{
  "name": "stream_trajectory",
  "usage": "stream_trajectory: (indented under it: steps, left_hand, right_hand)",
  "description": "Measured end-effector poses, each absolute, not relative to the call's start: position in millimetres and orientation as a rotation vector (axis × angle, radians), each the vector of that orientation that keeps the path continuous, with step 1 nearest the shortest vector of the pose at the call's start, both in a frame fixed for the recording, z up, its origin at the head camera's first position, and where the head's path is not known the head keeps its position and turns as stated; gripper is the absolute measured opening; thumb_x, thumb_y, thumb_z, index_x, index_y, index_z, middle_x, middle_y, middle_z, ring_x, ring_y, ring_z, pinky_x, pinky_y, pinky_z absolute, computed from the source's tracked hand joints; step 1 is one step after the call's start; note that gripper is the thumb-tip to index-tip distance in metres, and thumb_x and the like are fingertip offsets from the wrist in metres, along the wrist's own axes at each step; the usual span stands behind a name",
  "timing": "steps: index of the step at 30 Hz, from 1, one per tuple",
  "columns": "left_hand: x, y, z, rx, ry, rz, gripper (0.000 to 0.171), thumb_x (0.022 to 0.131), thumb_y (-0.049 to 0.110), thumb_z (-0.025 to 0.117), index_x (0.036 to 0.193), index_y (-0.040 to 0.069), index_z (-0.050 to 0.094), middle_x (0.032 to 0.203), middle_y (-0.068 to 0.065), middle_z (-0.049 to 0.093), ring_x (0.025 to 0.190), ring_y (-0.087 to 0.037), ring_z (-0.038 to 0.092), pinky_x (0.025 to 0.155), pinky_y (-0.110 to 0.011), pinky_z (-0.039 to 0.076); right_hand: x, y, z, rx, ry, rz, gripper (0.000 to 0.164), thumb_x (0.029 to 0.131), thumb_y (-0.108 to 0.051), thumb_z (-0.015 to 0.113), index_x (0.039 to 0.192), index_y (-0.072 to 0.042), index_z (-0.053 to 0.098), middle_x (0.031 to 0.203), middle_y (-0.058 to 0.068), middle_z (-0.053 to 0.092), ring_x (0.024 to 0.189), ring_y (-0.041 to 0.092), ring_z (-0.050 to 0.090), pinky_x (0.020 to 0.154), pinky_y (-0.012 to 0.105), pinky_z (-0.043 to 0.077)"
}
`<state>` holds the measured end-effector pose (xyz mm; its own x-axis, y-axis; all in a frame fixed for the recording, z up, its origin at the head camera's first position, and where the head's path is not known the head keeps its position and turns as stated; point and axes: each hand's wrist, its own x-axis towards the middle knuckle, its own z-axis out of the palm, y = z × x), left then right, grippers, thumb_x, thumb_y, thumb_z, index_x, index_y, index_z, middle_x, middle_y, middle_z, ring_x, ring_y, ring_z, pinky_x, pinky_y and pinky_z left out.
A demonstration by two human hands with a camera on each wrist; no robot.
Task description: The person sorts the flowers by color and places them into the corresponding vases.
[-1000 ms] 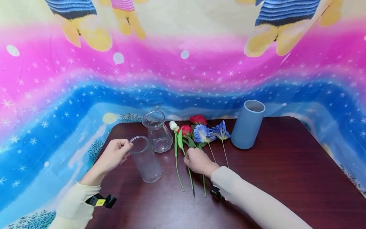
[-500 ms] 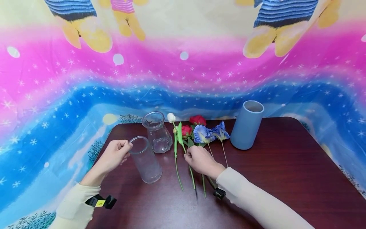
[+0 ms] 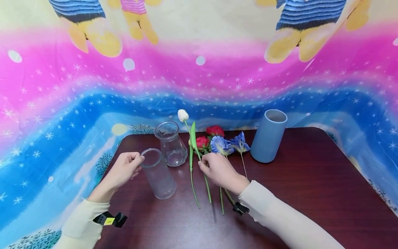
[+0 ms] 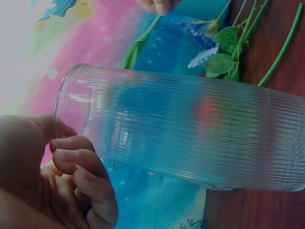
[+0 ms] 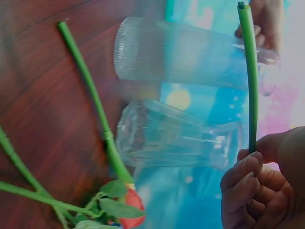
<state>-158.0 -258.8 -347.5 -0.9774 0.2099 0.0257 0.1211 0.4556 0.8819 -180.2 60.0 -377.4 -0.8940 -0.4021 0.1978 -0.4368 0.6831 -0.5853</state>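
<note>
My left hand [image 3: 125, 166] pinches the rim of a tall ribbed glass vase [image 3: 161, 183] between thumb and fingers. The left wrist view shows this vase [image 4: 167, 124] up close, with nothing inside it. My right hand [image 3: 222, 171] pinches the stem of a white tulip [image 3: 183, 115] partway down. Its bloom points up and away, above the other flowers. In the right wrist view the lower green stem [image 5: 251, 81] sticks out past the fingertips, its cut end free. Another green stem [image 3: 193, 188] lies on the table left of the held one.
A flared clear glass vase [image 3: 174, 150] stands just behind the ribbed one. Red flowers [image 3: 215, 130] and blue flowers [image 3: 221, 145] lie behind my right hand on the dark wooden table [image 3: 311, 173]. A blue-grey vase [image 3: 268, 140] stands at the back right.
My right hand has lifted the white tulip, whose bloom has risen up and slightly left out of the bunch. The left hand keeps its place at the ribbed vase's rim.
</note>
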Motion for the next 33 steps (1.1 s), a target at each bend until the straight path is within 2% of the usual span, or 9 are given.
stream_trajectory:
  steps: [8,22,29,33]
  left_hand:
    - [-157.1,-257.8,-347.9,0.275,2.598,1.584,0.043,0.107,0.017,0.047,0.071,-0.004,0.035,0.053,0.003,0.034,0.044,-0.010,0.034,0.043,-0.028,0.031]
    - [-158.0,-256.9,-348.4,0.286,2.582,1.606,0.042,0.107,0.014,0.046,0.073,-0.007,0.034,0.053,0.004,0.033,0.044,-0.009,0.033,0.042,-0.026,0.029]
    - [-158.6,-257.0,-349.2,0.294,2.579,1.610,0.041,0.107,0.013,0.046,0.072,-0.007,0.034,0.053,0.004,0.033,0.044,-0.008,0.033,0.042,-0.025,0.028]
    - [-158.2,-257.1,-349.2,0.296,2.587,1.606,0.042,0.107,0.014,0.046,0.072,-0.007,0.034,0.053,0.004,0.034,0.044,-0.008,0.034,0.042,-0.025,0.029]
  right_hand:
    - [-171.0,52.1,-356.8,0.767,-2.778,1.006,0.039,0.101,-0.022,0.059,0.063,-0.017,0.049,0.052,-0.008,0.034,0.046,0.006,0.031,0.047,0.022,0.028]
    - [-169.1,39.6,-334.4,0.886,-2.598,0.948,0.037,0.100,-0.019,0.061,0.066,-0.016,0.047,0.055,-0.008,0.033,0.049,0.004,0.027,0.049,0.020,0.025]
    - [-170.7,29.8,-323.5,0.923,-2.531,0.925,0.028,0.099,-0.018,0.063,0.072,-0.014,0.058,0.056,-0.006,0.040,0.051,0.006,0.035,0.050,0.020,0.028]
    - [-171.9,23.8,-318.5,0.956,-2.463,0.926,0.029,0.099,-0.016,0.062,0.071,-0.013,0.057,0.056,-0.005,0.039,0.053,0.007,0.035,0.052,0.020,0.028]
